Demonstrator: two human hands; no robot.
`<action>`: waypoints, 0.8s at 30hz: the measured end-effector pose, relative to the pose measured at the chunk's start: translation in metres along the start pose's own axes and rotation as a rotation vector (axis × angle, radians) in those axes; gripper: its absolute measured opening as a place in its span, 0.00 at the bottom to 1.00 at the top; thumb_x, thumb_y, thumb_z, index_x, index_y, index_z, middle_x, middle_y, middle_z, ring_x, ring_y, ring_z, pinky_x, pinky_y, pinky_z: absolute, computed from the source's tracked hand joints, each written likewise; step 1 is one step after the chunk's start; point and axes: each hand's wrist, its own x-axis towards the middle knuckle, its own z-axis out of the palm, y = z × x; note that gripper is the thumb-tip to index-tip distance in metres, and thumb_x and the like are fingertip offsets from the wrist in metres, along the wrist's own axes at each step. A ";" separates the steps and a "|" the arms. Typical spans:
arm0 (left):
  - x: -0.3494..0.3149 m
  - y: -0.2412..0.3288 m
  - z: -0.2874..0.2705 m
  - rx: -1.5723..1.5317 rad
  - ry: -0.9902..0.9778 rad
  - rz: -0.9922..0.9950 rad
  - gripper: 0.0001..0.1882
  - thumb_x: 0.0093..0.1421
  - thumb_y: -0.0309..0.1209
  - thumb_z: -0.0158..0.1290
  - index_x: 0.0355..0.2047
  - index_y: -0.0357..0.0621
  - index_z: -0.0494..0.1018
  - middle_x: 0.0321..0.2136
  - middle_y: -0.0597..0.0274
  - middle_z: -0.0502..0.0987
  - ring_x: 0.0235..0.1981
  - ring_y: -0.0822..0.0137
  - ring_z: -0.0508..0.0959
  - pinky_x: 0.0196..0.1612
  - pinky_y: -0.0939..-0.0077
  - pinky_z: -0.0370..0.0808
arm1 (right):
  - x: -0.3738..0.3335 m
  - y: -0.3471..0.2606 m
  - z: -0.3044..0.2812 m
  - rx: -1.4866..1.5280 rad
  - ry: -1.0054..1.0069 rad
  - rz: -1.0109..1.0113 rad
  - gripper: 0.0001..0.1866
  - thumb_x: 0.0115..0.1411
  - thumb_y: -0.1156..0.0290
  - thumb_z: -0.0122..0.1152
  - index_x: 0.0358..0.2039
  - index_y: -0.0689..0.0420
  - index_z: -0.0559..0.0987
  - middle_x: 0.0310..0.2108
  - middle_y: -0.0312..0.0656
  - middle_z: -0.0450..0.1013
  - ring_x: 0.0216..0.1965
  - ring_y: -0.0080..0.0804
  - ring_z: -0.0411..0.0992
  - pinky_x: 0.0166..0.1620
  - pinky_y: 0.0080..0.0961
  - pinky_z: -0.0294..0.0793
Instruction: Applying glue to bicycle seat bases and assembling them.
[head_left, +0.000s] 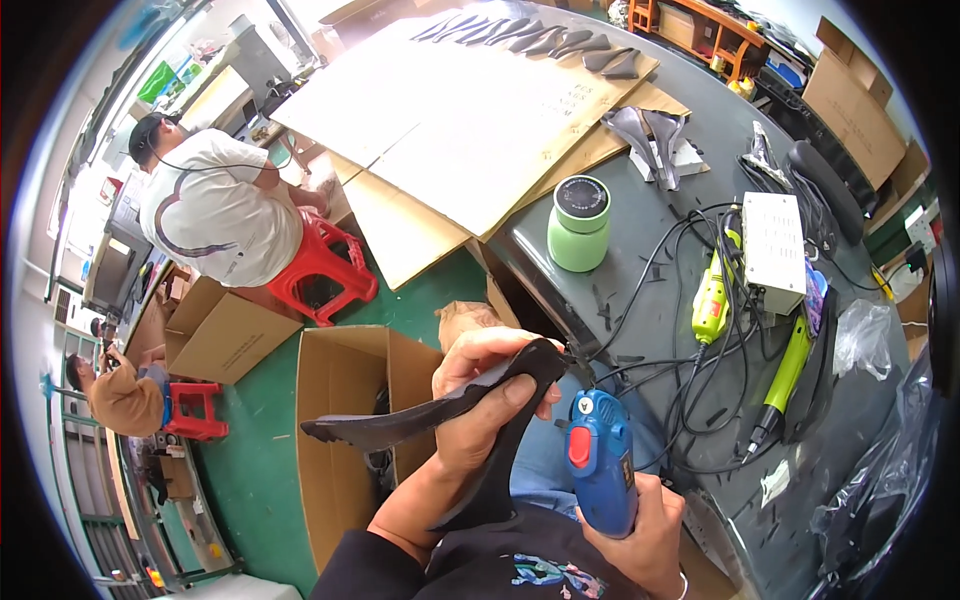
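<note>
Head view: cardboard box (333, 480) holds dark items (379, 464) near left fingers (508, 395).

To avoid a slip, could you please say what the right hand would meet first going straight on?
Its blue power tool would probably meet the black V-shaped part in the left hand, near the bend; depth is unclear.

One blue tool (604, 462), one green jar (578, 238), two lime handpieces (710, 305), two red stools (318, 250)

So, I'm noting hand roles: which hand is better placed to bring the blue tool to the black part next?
Right hand, I'd say: it grips the tool, close beside the part the left hand holds.
</note>
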 end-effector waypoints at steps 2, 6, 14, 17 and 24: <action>-0.001 0.002 0.001 0.040 0.009 -0.013 0.15 0.58 0.19 0.49 0.46 0.35 0.65 0.41 0.44 0.73 0.33 0.64 0.77 0.31 0.75 0.77 | 0.002 0.001 0.000 0.000 -0.017 -0.036 0.26 0.36 0.71 0.74 0.34 0.61 0.68 0.18 0.42 0.70 0.18 0.34 0.72 0.23 0.26 0.70; -0.002 0.002 0.004 0.035 -0.004 -0.038 0.14 0.57 0.17 0.49 0.45 0.34 0.67 0.39 0.46 0.74 0.33 0.64 0.77 0.32 0.74 0.76 | 0.002 0.001 0.000 -0.004 -0.008 -0.064 0.26 0.36 0.71 0.74 0.34 0.61 0.68 0.18 0.42 0.70 0.18 0.35 0.72 0.23 0.26 0.70; -0.001 0.010 0.007 0.162 0.002 -0.119 0.15 0.54 0.15 0.52 0.43 0.34 0.70 0.36 0.53 0.74 0.34 0.67 0.77 0.33 0.77 0.75 | 0.003 -0.003 -0.002 0.052 -0.022 -0.016 0.28 0.31 0.72 0.73 0.34 0.63 0.68 0.20 0.45 0.71 0.19 0.44 0.71 0.25 0.32 0.71; 0.003 0.018 0.006 0.303 -0.017 -0.253 0.13 0.53 0.15 0.53 0.40 0.34 0.72 0.35 0.57 0.74 0.32 0.71 0.77 0.32 0.80 0.74 | 0.004 -0.004 -0.004 0.069 -0.029 -0.010 0.27 0.32 0.73 0.72 0.33 0.63 0.68 0.20 0.46 0.71 0.20 0.45 0.71 0.25 0.32 0.71; 0.027 0.051 0.004 0.324 -0.040 -0.825 0.13 0.54 0.21 0.53 0.41 0.35 0.73 0.29 0.63 0.74 0.27 0.76 0.74 0.30 0.84 0.71 | -0.001 0.007 -0.005 0.024 -0.048 0.032 0.25 0.34 0.73 0.72 0.32 0.62 0.68 0.19 0.45 0.71 0.19 0.41 0.72 0.25 0.30 0.70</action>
